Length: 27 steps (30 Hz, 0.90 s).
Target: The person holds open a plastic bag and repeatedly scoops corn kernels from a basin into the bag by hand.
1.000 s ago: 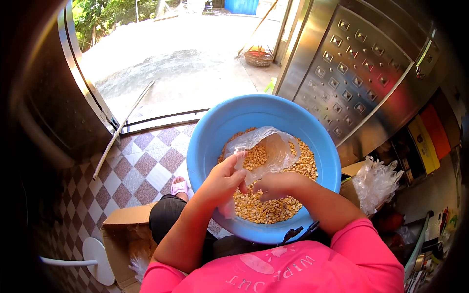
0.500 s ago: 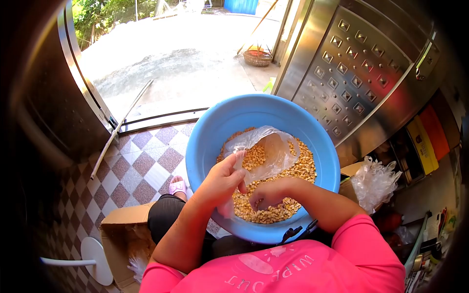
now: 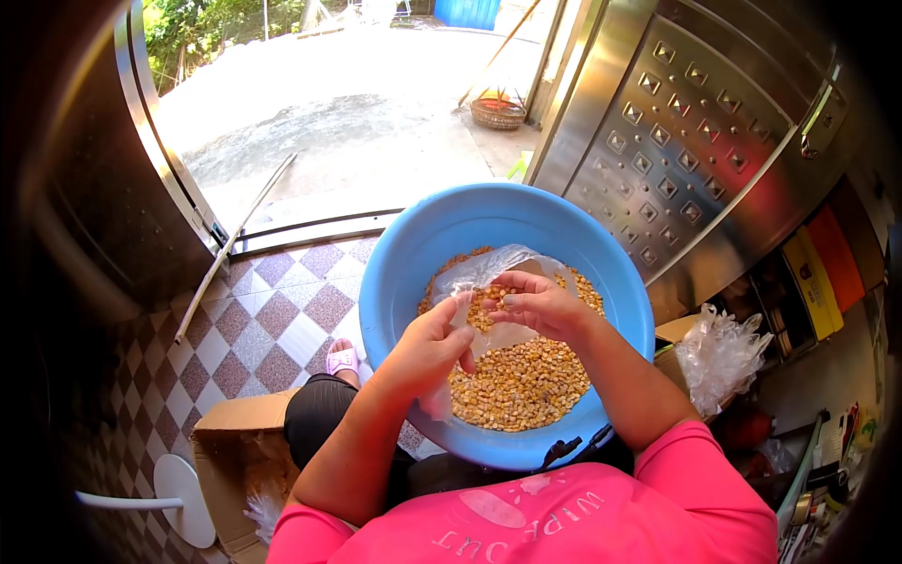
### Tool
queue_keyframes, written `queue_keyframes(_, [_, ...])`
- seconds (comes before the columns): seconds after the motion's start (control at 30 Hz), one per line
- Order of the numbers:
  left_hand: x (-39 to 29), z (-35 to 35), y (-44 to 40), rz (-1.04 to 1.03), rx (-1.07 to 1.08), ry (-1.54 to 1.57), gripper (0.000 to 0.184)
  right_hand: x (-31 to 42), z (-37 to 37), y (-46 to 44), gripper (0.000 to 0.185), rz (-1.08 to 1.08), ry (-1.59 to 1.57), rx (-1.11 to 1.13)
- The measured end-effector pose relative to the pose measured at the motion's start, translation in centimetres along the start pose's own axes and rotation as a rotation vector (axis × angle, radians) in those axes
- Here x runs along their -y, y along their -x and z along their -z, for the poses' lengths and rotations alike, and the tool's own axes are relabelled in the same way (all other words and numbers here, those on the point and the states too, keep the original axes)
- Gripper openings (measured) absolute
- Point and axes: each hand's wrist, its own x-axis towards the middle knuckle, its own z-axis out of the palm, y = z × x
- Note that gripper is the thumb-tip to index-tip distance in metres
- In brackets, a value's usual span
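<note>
A blue plastic basin (image 3: pixel 395 235) stands at my lap, its bottom covered with yellow corn kernels (image 3: pixel 517 390). On the kernels lies a clear plastic bag (image 3: pixel 512 256) with its mouth open and some corn inside. My left hand (image 3: pixel 434 334) pinches the bag's near left edge between thumb and fingers. Over the bag's mouth hovers my right hand (image 3: pixel 545 308), palm turned inward, thumb and fingers apart. Corn shows just beyond its fingertips; I see nothing gripped in them. Part of the bag is hidden behind both hands.
A cardboard box (image 3: pixel 246 414) with plastic inside sits left of my knee. Bunched clear bags (image 3: pixel 722 352) lie to the right, beside the metal door (image 3: pixel 658 141). A thin stick (image 3: pixel 235 246) leans across the threshold. Outside stands a wicker basket (image 3: pixel 498 114).
My right hand has lifted from the loose corn up to the bag's mouth, and its fingers have opened. My left hand stays on the bag's edge.
</note>
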Motion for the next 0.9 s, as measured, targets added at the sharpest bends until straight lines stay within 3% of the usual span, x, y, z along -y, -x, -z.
queue_keyframes(0.23, [0.2, -0.3, -0.1, -0.008, -0.019, 0.023, 0.047, 0.6, -0.6, 0.4, 0.048, 0.104, 0.153, -0.031])
queue_keyframes(0.43, [-0.3, -0.3, 0.1, -0.010, -0.019, 0.004, 0.047, 0.9, -0.3, 0.6, 0.037, 0.271, 0.565, -0.035])
queue_keyframes(0.5, [-0.4, -0.1, 0.2, 0.016, -0.006, -0.028, 0.049, 1.8, -0.4, 1.1, 0.031, -0.035, 0.562, 0.152])
queue_keyframes(0.53, [-0.3, 0.0, 0.2, 0.016, -0.006, -0.028, 0.049, 1.9, -0.8, 1.3, 0.031, -0.035, 0.562, 0.152])
queue_keyframes(0.6, [-0.2, 0.0, 0.1, 0.017, -0.005, -0.031, 0.050, 1.6, -2.2, 1.5, 0.030, -0.387, 0.751, 0.362])
queue_keyframes(0.73, [-0.2, -0.1, 0.1, 0.018, 0.006, 0.001, 0.051, -1.2, -4.2, 1.3, 0.036, -0.441, 1.110, 0.391])
queue_keyframes(0.8, [-0.4, -0.2, 0.2, 0.019, -0.003, 0.010, 0.051, -3.3, -3.9, 1.0, 0.039, -0.233, 1.660, 0.392])
queue_keyframes(0.87, [-0.2, -0.3, 0.1, 0.010, -0.016, -0.003, 0.050, -5.0, -3.8, 0.8, 0.041, -0.218, 1.674, 0.383])
queue_keyframes(0.9, [-0.1, -0.3, 0.1, 0.002, -0.029, -0.017, 0.049, -5.1, -4.7, 0.5, 0.036, -0.346, 1.716, 0.509])
